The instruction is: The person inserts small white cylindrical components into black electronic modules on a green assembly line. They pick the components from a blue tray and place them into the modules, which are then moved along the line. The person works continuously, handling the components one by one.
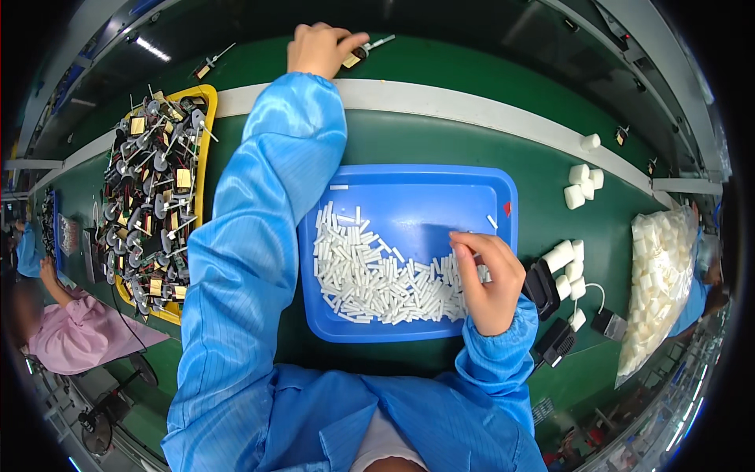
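Note:
My left hand [321, 50] reaches out to the far green belt, its thumb stretched out over a small dark assembly [358, 56] with a yellowish label and a white shaft. The assembly lies beside the hand, not between the fingertips I can see; touch is unclear. My right hand [491, 277] hovers over the right part of a blue tray [409, 175], thumb and forefinger pinched together. Anything small between them is too fine to make out. Short white tubes [377, 275] lie heaped in the tray's left and near part, with a few strays apart.
A yellow bin [210, 106] full of similar assemblies stands left. Another assembly [206, 68] lies on the belt behind a white rail [464, 108]. To the right are white cylinders [578, 182], black adapters [555, 343] and a clear bag [659, 283] of cylinders. A pink-sleeved person [82, 330] sits left.

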Demonstrator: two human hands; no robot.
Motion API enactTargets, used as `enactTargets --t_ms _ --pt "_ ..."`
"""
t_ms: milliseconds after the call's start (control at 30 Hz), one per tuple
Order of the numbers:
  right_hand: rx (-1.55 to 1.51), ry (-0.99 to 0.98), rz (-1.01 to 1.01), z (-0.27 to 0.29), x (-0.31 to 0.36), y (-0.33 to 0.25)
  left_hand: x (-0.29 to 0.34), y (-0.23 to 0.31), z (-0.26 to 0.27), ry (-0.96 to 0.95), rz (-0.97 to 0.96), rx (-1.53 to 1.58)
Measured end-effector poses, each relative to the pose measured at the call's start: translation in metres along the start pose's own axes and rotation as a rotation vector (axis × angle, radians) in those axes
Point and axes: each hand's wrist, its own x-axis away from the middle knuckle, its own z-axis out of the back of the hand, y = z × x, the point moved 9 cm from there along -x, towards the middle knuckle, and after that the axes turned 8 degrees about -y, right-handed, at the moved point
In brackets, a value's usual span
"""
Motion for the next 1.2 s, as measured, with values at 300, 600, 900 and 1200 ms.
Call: enactTargets --t_ms 300,600,900,1200 --pt "0.175 -0.212 -0.008 -0.021 0.0 0.003 -0.011 -0.227 -0.005 -0.142 0.688 -0.456" --pt "0.296 -0.321 0.21 -0.071 -0.005 -0.023 0.002 -0.074 0.065 0.085 0.048 -0.236" --pt "-0.366 -0.206 -0.053 -0.015 -0.01 -0.031 0.195 0.112 0.129 -0.44 -0.196 0.842" --pt "-0.927 0.007 0.01 0.018 0.021 -0.04 0.254 0.133 0.155 -0.277 -0.348 0.771"
